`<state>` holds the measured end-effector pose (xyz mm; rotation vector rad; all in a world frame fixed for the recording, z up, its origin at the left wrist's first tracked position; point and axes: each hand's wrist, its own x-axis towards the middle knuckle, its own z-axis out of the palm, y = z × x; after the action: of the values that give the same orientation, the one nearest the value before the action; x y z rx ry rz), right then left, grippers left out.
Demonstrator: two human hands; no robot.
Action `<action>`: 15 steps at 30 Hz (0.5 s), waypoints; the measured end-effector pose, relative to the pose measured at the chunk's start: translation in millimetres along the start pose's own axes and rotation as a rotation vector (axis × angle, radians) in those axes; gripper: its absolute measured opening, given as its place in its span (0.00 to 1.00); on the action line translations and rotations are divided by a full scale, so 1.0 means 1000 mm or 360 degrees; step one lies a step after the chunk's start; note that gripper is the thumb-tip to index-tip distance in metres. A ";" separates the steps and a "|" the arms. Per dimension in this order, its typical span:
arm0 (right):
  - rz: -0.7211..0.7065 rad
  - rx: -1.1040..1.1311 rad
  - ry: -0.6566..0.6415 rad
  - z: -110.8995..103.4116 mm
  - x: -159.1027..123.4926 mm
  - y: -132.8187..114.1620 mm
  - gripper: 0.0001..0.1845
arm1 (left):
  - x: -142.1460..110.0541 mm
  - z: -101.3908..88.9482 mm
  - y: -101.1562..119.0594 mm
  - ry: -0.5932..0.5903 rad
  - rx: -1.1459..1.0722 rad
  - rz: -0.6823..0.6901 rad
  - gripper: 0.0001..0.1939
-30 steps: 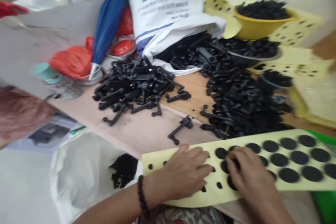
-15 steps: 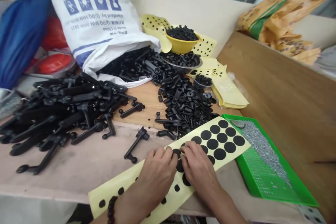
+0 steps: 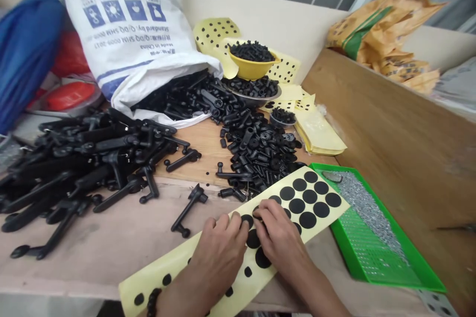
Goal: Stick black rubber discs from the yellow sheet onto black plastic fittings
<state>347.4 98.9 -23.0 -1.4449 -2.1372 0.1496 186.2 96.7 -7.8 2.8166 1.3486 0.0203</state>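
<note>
A long yellow sheet of round black stickers [image 3: 310, 196] lies slantwise on the bench below both hands. Larger discs fill its right part; on its left part are small black dots. My left hand [image 3: 219, 247], a dark beaded bracelet at its wrist, is closed with curled fingers on the sheet beside one disc. Close to it, my right hand [image 3: 278, 233] pinches at the edge of a round black sticker [image 3: 256, 210], which its fingers partly cover. Both sets of fingertips are partly hidden. Beyond the sheet lies a black crank handle [image 3: 188, 210].
Black handles [image 3: 96, 158] are heaped at left. A white sack [image 3: 126, 25] spills black parts, and small black parts [image 3: 256, 143] form a pile mid-bench. A green tray [image 3: 372, 228] with small metal pieces stands right, by a wooden panel [image 3: 390, 124]. A yellow bowl [image 3: 253, 67] stands behind.
The whole view has shifted slightly, so the scene sits a little further left. Both hands stay at the same spot on the sheet, with only slight finger movement.
</note>
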 end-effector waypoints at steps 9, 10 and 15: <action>0.0008 -0.0129 -0.0116 0.003 0.005 -0.002 0.10 | 0.000 -0.001 0.000 0.0001 -0.0014 0.0001 0.12; 0.0014 -0.0111 -0.0113 0.002 0.005 -0.003 0.09 | 0.000 -0.001 0.000 0.0002 -0.0018 -0.0003 0.12; -0.0043 -0.0162 -0.0041 0.002 0.005 -0.004 0.10 | 0.000 0.000 0.000 0.0038 -0.0045 -0.0013 0.11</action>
<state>341.8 102.0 -21.3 -1.4775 -2.2126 0.0504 185.9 96.7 -7.8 2.7963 1.3532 0.0727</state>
